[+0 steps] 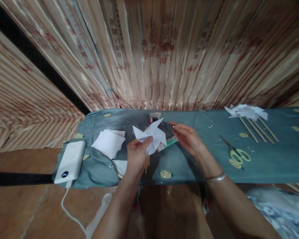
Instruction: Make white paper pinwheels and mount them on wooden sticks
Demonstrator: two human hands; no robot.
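My left hand (pixel 137 152) is closed on a folded white paper pinwheel (pixel 157 136), its thumb pressed near the centre. To the right of it, my right hand (pixel 185 134) is raised with thumb and fingertips together. A tiny shiny spot shows at those fingertips, too small to name. Wooden sticks (pixel 146 164) lie on the cloth, partly hidden by the left hand. Behind the pinwheel sits a small box (pixel 154 117). A green-and-white flat pack (pixel 171 141) lies between the hands, partly covered by the pinwheel.
White paper squares (pixel 109 143) are stacked at left, near a white power bank (pixel 71 161) with a cable. Scissors with green handles (pixel 235 153) lie to the right. Several pinwheels on sticks (pixel 251 112) rest farther right on the green cloth (pixel 204 119). A curtain (pixel 154 59) hangs behind.
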